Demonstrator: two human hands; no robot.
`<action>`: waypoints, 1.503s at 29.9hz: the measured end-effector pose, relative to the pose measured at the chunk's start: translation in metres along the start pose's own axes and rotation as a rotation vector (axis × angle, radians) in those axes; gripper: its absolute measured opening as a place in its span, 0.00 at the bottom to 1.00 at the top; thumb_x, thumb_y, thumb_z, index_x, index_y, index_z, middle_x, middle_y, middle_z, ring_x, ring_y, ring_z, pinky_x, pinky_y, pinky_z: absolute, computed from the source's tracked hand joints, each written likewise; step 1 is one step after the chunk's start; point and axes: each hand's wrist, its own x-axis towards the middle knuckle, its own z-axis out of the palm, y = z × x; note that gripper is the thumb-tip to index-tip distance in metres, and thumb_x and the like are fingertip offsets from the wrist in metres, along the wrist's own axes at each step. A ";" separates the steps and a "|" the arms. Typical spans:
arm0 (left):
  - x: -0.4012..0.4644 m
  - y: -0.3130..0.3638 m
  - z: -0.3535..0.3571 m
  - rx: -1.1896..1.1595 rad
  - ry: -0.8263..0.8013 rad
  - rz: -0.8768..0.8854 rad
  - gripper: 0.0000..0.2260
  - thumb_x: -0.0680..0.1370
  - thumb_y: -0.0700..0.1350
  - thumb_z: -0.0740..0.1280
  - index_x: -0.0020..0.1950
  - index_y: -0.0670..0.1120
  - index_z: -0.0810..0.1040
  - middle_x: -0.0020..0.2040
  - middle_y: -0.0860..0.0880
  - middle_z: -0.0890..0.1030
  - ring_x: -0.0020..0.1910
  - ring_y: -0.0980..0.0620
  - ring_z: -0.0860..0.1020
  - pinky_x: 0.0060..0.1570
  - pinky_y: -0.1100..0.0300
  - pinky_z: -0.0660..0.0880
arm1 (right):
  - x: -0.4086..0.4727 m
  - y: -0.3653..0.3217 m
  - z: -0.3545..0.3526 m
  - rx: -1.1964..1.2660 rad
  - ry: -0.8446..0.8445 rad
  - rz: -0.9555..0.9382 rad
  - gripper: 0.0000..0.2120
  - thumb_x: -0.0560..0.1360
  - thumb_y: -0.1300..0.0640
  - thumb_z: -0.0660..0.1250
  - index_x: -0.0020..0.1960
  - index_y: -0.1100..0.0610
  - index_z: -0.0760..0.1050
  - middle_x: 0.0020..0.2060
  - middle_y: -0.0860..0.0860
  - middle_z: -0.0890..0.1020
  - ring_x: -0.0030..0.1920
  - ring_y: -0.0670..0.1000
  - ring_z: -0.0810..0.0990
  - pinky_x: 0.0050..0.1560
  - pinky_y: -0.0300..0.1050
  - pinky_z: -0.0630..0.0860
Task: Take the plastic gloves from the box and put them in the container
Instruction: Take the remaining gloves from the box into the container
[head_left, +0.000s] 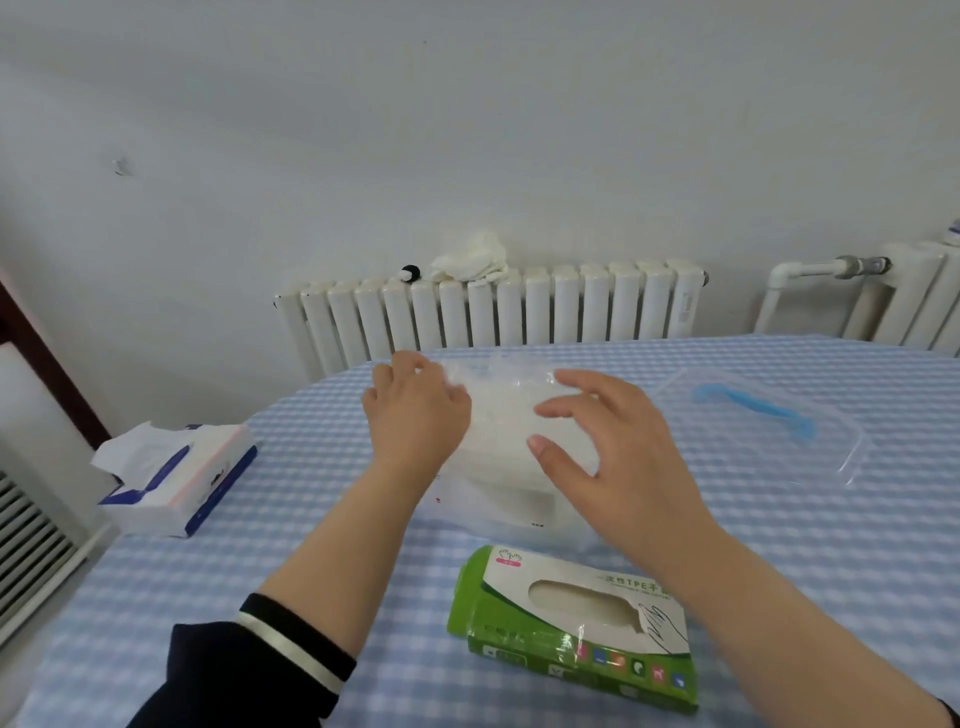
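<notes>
Plastic gloves (506, 410), a clear crumpled wad, sit over the open top of the clear container (498, 499) at table centre, both hands on them. Left hand (415, 410) has fingers curled into the wad at its left side, gripping it. Right hand (613, 452) is spread wide, fingers straight, fingertips touching the wad from the right. Green-and-white box (571, 623) lies near the table's front edge, just in front of the container; oval opening on top, glove drawing, print "TPE" legible, remaining characters too blurred. Clear lid (779, 431) with blue handle lies to the right, apart. Tissue pack (176, 478) at left edge of the checked tablecloth (779, 545). Radiator (493, 312) behind, white cloth (472, 260) on top.
</notes>
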 end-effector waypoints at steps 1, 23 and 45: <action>0.000 -0.002 0.000 0.084 -0.070 0.001 0.13 0.80 0.51 0.59 0.56 0.44 0.77 0.65 0.47 0.69 0.62 0.43 0.66 0.58 0.50 0.63 | -0.004 -0.004 0.003 -0.020 -0.033 -0.037 0.18 0.75 0.40 0.59 0.57 0.49 0.78 0.64 0.45 0.73 0.66 0.46 0.67 0.66 0.39 0.55; -0.023 -0.017 -0.033 -0.182 -0.336 0.390 0.16 0.76 0.57 0.68 0.62 0.57 0.74 0.61 0.60 0.72 0.49 0.59 0.76 0.51 0.60 0.73 | 0.007 0.032 -0.033 -0.019 -0.460 0.103 0.20 0.72 0.37 0.64 0.62 0.38 0.71 0.59 0.31 0.70 0.60 0.34 0.67 0.63 0.35 0.62; 0.030 0.017 0.026 0.292 -0.978 0.183 0.24 0.83 0.55 0.52 0.78 0.49 0.58 0.75 0.44 0.65 0.69 0.41 0.68 0.60 0.50 0.64 | 0.099 0.042 0.063 -0.465 -1.325 0.326 0.23 0.84 0.45 0.49 0.76 0.50 0.58 0.73 0.53 0.65 0.71 0.56 0.65 0.65 0.49 0.62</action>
